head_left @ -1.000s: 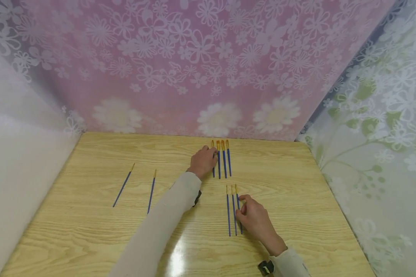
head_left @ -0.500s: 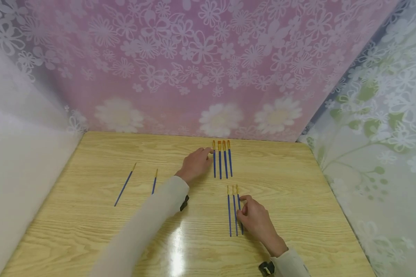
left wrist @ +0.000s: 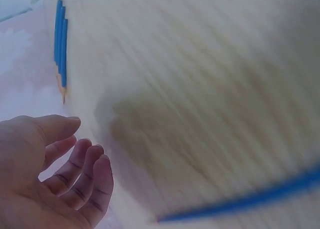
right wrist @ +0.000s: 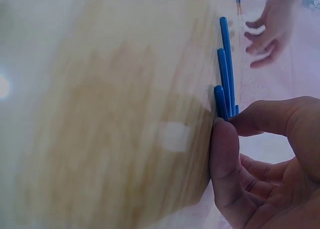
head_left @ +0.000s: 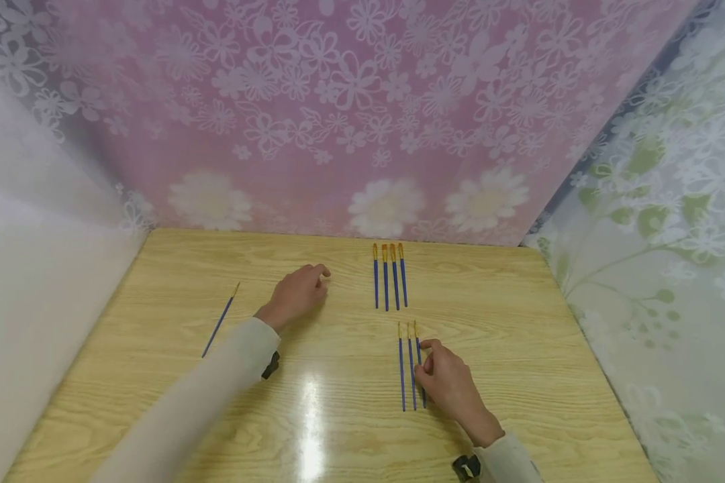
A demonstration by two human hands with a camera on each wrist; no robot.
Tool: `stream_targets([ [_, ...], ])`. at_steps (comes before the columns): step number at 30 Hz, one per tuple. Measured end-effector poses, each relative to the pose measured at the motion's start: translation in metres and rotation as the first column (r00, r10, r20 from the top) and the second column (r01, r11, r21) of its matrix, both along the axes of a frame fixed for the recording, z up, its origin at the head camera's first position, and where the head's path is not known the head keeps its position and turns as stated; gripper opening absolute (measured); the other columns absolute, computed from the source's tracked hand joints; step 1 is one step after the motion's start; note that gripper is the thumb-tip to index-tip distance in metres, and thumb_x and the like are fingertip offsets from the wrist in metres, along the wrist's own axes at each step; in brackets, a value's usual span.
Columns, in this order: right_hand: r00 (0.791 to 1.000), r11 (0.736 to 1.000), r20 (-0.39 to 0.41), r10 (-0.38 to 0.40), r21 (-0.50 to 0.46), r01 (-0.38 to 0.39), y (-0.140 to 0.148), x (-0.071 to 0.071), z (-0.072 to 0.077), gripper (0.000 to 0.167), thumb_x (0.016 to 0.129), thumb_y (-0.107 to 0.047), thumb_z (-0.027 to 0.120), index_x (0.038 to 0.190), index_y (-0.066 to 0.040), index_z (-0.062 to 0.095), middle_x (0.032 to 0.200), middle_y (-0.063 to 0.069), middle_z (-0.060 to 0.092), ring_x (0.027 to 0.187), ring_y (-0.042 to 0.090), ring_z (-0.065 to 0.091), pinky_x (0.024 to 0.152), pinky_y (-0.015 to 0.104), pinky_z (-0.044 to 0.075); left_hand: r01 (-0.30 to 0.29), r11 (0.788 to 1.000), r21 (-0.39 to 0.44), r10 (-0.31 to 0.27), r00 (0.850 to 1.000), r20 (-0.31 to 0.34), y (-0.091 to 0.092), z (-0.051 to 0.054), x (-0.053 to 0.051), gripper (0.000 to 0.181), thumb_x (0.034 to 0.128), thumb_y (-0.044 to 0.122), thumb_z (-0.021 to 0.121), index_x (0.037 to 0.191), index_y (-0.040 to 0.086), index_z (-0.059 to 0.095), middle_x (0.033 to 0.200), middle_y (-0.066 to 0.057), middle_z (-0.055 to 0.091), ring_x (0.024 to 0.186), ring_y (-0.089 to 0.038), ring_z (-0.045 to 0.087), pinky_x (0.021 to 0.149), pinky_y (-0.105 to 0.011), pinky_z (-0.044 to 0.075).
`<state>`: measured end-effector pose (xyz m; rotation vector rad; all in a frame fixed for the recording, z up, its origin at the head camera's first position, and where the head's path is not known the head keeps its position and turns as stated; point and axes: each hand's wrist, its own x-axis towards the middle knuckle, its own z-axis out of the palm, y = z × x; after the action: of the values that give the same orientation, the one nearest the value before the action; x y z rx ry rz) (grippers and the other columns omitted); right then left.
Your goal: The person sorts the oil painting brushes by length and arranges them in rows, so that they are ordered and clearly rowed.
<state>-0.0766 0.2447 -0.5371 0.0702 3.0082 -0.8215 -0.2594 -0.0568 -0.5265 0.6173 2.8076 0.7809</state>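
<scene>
My left hand (head_left: pixel 296 292) is over the left-middle of the table with nothing in it, its fingers loosely bent in the left wrist view. Left of it lies a slanted blue paintbrush (head_left: pixel 220 320). One blurred blue paintbrush (left wrist: pixel 240 201) also crosses the bottom of the left wrist view. My right hand (head_left: pixel 450 379) pinches the rightmost paintbrush (head_left: pixel 419 352) of a lower row of three, between thumb and index finger. Beside that brush are the middle paintbrush (head_left: pixel 411 369) and the left paintbrush (head_left: pixel 402 376), both lying parallel. Their blue handles (right wrist: pixel 223 69) show in the right wrist view.
Several wider paintbrushes (head_left: pixel 386 278) lie side by side near the table's back edge. The wood-grain table (head_left: pixel 350 429) meets a pink flowered backdrop (head_left: pixel 314 134) behind and pale walls on both sides.
My left hand has left the back row's leftmost paintbrush and moved left across the table. Its forearm now hides the second left-side brush in the head view. My right hand stays put.
</scene>
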Motion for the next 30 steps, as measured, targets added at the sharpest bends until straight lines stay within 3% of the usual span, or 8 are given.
stream_targets([
  [8, 1.000, 1.000, 0.019, 0.003, -0.014, -0.002, 0.001, -0.001, -0.001, 0.044, 0.095, -0.007, 0.077, 0.136, 0.006, 0.065, 0.079, -0.003, 0.061, 0.065, 0.010, 0.049, 0.061, 0.026, 0.043, -0.030, 0.998, -0.054, 0.030, 1.000, -0.002, -0.044, 0.001, 0.016, 0.033, 0.1111, 0.017, 0.054, 0.142, 0.013, 0.064, 0.117, -0.008, 0.068, 0.093, -0.022, 0.066, 0.077, -0.041, 0.056],
  [16, 1.000, 1.000, 0.013, -0.001, -0.014, 0.001, 0.000, -0.001, 0.000, 0.044, 0.094, -0.006, 0.077, 0.135, 0.007, 0.065, 0.078, -0.002, 0.060, 0.065, 0.010, 0.049, 0.059, 0.025, 0.041, -0.029, 0.999, -0.025, 0.030, 1.000, 0.005, -0.081, 0.006, 0.037, 0.021, 0.1071, 0.015, 0.062, 0.126, 0.007, 0.066, 0.105, -0.009, 0.069, 0.083, -0.021, 0.060, 0.073, -0.039, 0.052],
  [25, 1.000, 1.000, 0.018, -0.004, -0.021, 0.005, 0.001, 0.000, 0.000, 0.044, 0.095, -0.007, 0.077, 0.136, 0.006, 0.065, 0.079, -0.003, 0.061, 0.064, 0.010, 0.049, 0.059, 0.025, 0.041, -0.043, 0.998, -0.046, 0.046, 0.997, 0.064, -0.097, 0.008, 0.063, 0.026, 0.1051, 0.023, 0.073, 0.125, 0.007, 0.066, 0.106, -0.008, 0.073, 0.088, -0.021, 0.066, 0.078, -0.043, 0.057],
  [30, 1.000, 1.000, 0.026, -0.010, -0.024, 0.010, 0.001, 0.000, 0.001, 0.045, 0.095, -0.007, 0.076, 0.136, 0.006, 0.065, 0.080, -0.002, 0.061, 0.065, 0.011, 0.049, 0.059, 0.025, 0.041, -0.042, 0.998, -0.049, 0.045, 0.997, 0.064, -0.097, 0.004, 0.072, 0.030, 0.1044, 0.022, 0.074, 0.128, 0.008, 0.066, 0.104, -0.005, 0.069, 0.083, -0.018, 0.059, 0.074, -0.037, 0.052],
])
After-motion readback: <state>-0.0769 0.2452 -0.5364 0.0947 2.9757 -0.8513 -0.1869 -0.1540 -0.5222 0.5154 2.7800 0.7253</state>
